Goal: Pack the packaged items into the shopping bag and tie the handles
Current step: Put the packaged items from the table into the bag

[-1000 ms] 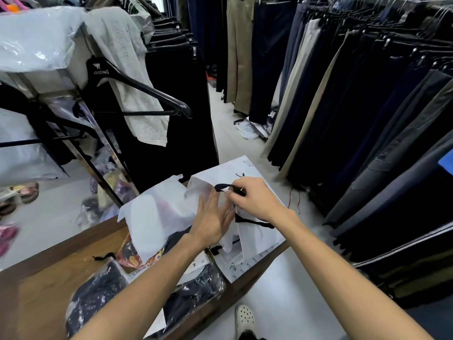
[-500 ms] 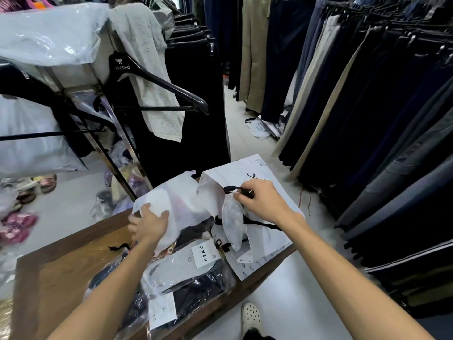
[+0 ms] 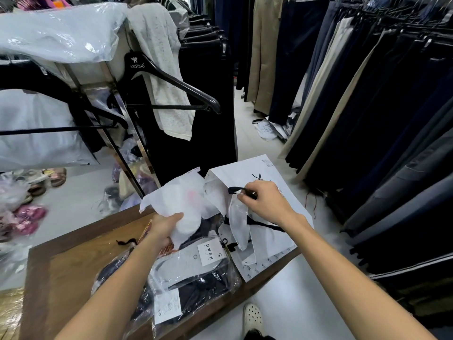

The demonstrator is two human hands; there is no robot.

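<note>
Black hanger (image 3: 169, 79) on rack left, trousers (image 3: 367, 94) hanging right, white shoe (image 3: 252, 315) on floor by wooden table (image 3: 61, 266).

One head-worn camera looks forward and down, close over the wooden table (image 3: 61, 271). No second view exists.

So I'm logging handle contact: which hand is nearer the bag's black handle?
Right. The right hand pinches the black handle; the left hand grips the white shopping bag lower and to the left.
</note>
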